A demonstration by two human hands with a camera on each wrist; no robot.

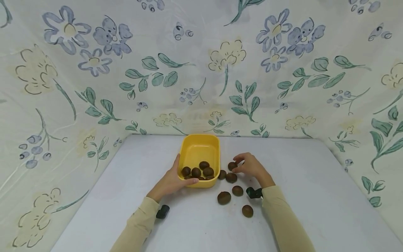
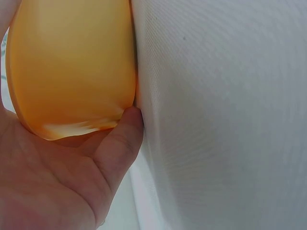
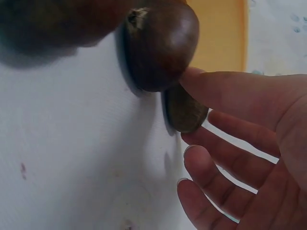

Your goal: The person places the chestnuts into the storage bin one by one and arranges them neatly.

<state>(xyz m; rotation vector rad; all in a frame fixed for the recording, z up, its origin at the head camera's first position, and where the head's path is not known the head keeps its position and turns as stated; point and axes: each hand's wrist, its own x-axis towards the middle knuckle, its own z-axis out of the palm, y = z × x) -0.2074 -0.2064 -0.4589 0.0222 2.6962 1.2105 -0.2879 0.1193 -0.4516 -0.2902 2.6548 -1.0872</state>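
A yellow plastic tub stands on the white tabletop, with several round, dark brown fruits gathered at its near end. My left hand grips the tub at its near left corner, thumb along the near rim and fingers against the left side. Right of the tub, my right hand pinches a brown fruit between thumb and index finger, while its other fingers spread loosely. Close to this fruit lie a larger-looking glossy one and another beside the tub's wall.
Nearer on the table lie three loose brown fruits, one of them the largest. Small black devices sit at the left wrist and right wrist. A flowered cloth hangs behind and at both sides.
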